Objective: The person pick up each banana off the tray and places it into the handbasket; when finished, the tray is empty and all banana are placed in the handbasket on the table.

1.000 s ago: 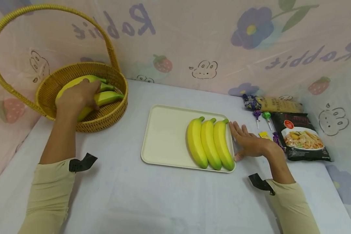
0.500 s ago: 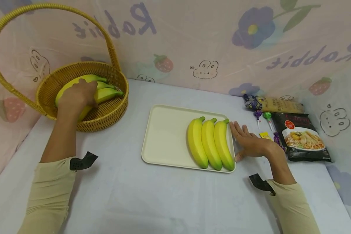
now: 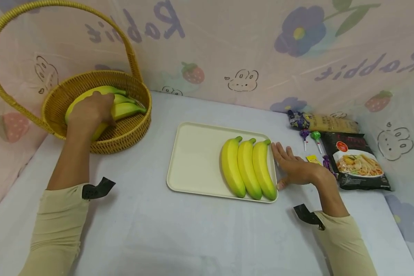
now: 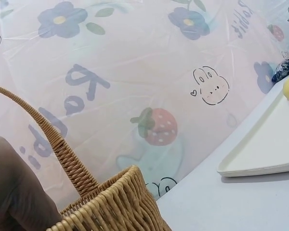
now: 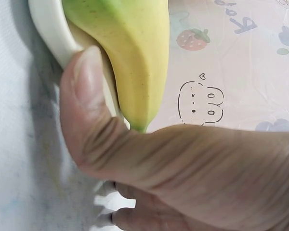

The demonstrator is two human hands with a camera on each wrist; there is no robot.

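Now the left hand (image 3: 91,109) grips bananas (image 3: 127,110) in the basket (image 3: 124,143) at ten o'clock from the tray (image 3: 198,161), whose three-o'clock edge the right hand (image 3: 294,167), fingers spread, touches beside three more bananas (image 3: 249,168).

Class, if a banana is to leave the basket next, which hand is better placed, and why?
Probably the left. The left hand is down in the basket, over bananas there, while the right hand is at the right edge of the tray, farther from the basket.

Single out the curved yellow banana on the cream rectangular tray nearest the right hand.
The rightmost curved yellow banana, beside the right hand; the other two lie farther left on the cream rectangular tray.
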